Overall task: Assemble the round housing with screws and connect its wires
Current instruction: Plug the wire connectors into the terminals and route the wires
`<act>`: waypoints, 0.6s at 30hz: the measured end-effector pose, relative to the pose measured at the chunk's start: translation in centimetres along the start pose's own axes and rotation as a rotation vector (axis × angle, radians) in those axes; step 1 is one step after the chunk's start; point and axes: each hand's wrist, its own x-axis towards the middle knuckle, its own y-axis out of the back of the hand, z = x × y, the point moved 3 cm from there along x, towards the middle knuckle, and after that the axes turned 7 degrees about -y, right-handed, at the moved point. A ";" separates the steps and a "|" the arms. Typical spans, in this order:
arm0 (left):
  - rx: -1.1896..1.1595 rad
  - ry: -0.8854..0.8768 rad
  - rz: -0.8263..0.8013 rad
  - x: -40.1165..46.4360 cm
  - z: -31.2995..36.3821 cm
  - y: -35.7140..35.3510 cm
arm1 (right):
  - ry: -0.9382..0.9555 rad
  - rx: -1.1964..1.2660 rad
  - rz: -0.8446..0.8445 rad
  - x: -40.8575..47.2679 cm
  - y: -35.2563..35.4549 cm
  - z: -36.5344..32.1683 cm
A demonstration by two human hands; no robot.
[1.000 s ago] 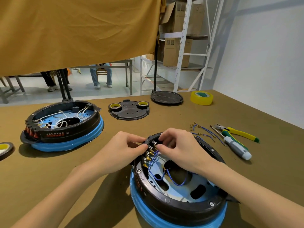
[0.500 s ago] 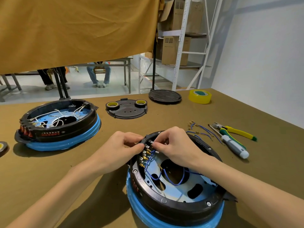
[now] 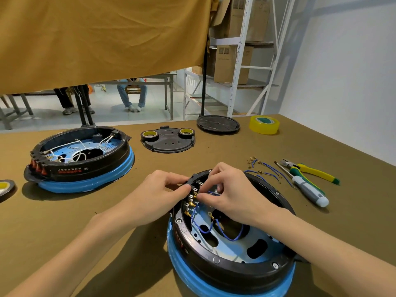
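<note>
A round black housing [image 3: 225,269] on a blue ring sits near the table's front edge, open side up. Blue wires [image 3: 216,229] loop across its blue inner plate. A row of brass terminals [image 3: 190,202] lines its far left rim. My left hand [image 3: 162,194] grips that rim from outside, thumb and fingers pinched on it. My right hand [image 3: 227,194] reaches inside and pinches a blue wire end at the terminals. The connector itself is hidden under my fingers.
A second housing [image 3: 81,159] with white wires stands at the left. A black cover plate [image 3: 169,140] carrying two tape rolls and a round lid [image 3: 217,124] lie at the back. Yellow tape [image 3: 264,124], loose blue wires [image 3: 265,170], a screwdriver [image 3: 306,189] and pliers [image 3: 310,170] lie right.
My right hand's fingers have shifted slightly down along the terminal row. The left hand stays on the rim. The view has moved a little.
</note>
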 end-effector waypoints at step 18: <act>0.065 -0.024 0.046 -0.1 0.0 -0.1 | -0.005 0.009 -0.008 0.0 -0.3 -0.7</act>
